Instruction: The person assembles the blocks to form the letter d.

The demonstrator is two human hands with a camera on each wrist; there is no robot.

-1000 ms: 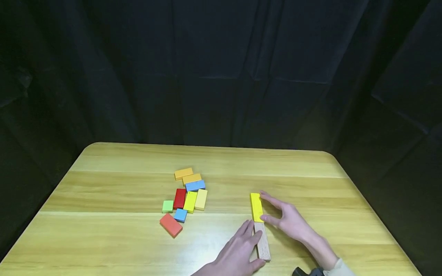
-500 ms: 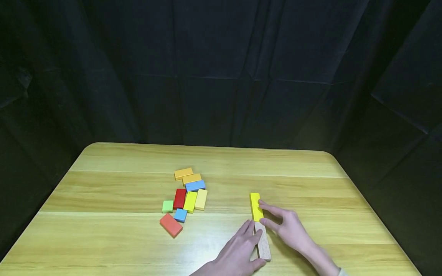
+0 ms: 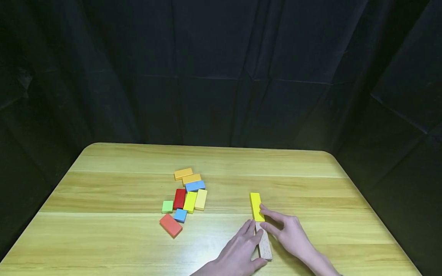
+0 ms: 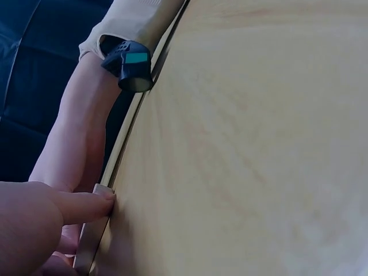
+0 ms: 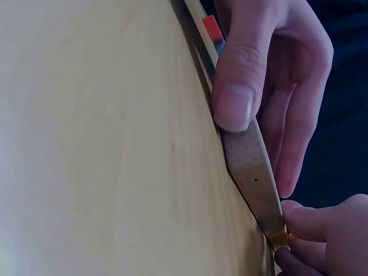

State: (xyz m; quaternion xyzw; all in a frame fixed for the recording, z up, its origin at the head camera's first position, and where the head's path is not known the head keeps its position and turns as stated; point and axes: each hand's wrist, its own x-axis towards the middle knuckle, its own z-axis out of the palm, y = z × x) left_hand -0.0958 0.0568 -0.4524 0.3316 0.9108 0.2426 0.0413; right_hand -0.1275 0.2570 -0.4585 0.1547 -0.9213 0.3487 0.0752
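A pale wooden block lies end to end with a yellow block on the table. My left hand holds the pale block, thumb at its near end, index fingertip on top and other fingers along its left side. From the right, my right hand touches the blocks with loosely bent fingers: index fingertip at the yellow block's side, thumb near the joint. In the left wrist view the left thumb covers the block's end. Seen from the right wrist, the left thumb stands large, and the right hand appears at the lower edge.
To the left lies a loose cluster of several blocks, among them a dark red block, a small blue block, a green block and an orange-red block. A dark curtain hangs beyond the table.
My right hand has slid a little toward the near side along the blocks. The near end of the yellow block and the pale block have shifted slightly right. My left hand has hardly moved.
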